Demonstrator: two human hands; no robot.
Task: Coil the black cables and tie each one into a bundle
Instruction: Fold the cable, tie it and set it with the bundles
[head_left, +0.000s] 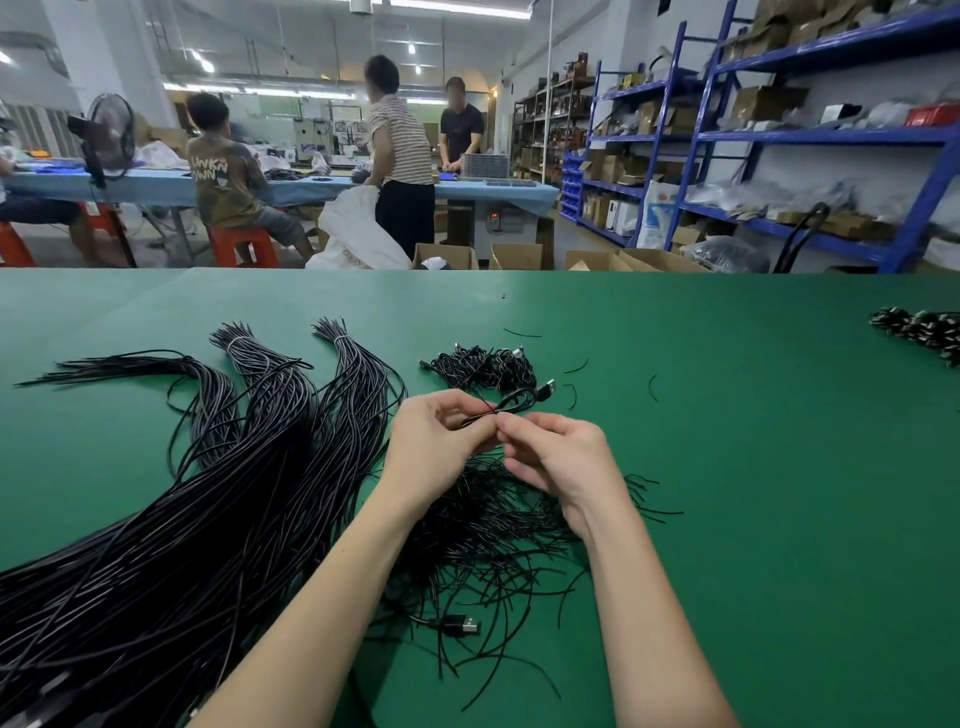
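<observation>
Above the green table my left hand and my right hand meet at the middle and together pinch one coiled black cable. Its USB plug sticks out to the upper right. Just beyond my hands lies a small pile of tied cable bundles. Under my wrists spreads a heap of thin black twist ties. Long uncoiled black cables in thick bunches cover the table's left side.
More tied bundles lie at the table's far right edge. A loose USB plug rests near the front between my forearms. A few stray ties dot the cloth. Beyond the table people work at a blue bench; blue shelving stands right.
</observation>
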